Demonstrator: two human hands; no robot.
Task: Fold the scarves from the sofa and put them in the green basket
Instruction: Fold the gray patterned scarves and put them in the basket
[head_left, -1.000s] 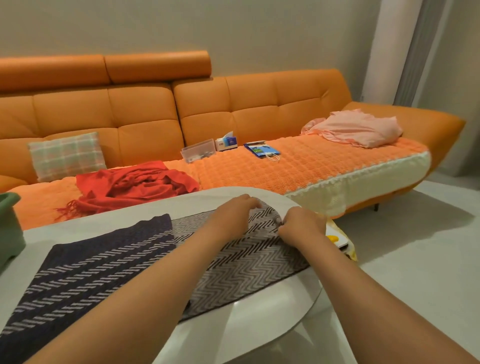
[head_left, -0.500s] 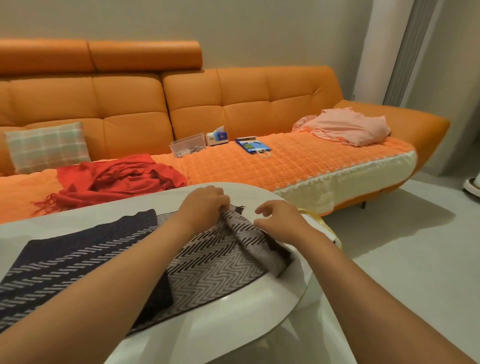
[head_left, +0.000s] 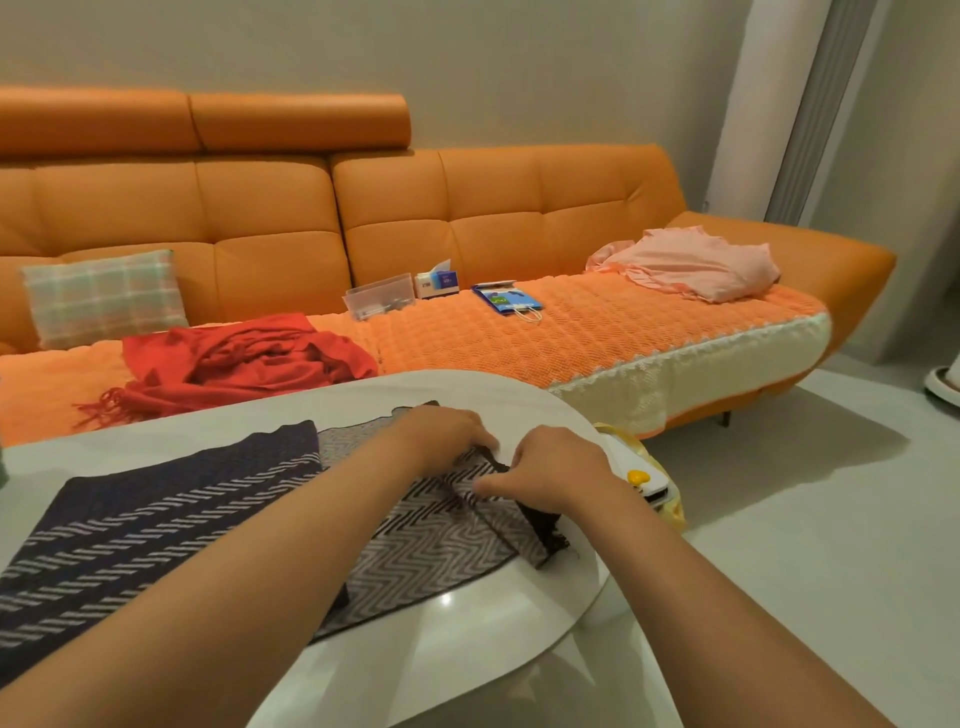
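A dark navy and grey zigzag scarf (head_left: 156, 530) lies spread across the white oval table (head_left: 467, 639). My left hand (head_left: 441, 436) grips its far right end, fingers curled over the cloth. My right hand (head_left: 550, 475) pinches the same end a little nearer, where the fabric is doubled back into a fold (head_left: 514, 525). A crumpled red scarf (head_left: 244, 361) with fringes lies on the orange sofa (head_left: 467, 218). The green basket shows only as a sliver at the left edge (head_left: 2, 470).
On the sofa are a plaid cushion (head_left: 101, 296), a clear box (head_left: 379, 302), a tissue box (head_left: 439, 280), a blue paper bag (head_left: 506, 300) and a pink cloth (head_left: 696, 262). A white and yellow object (head_left: 647, 480) sits beside the table's right end. Pale floor lies to the right.
Both hands have lifted the scarf's right end off the table edge and drawn it back over itself, making a fold. The view has shifted slightly; the basket has almost left the frame.
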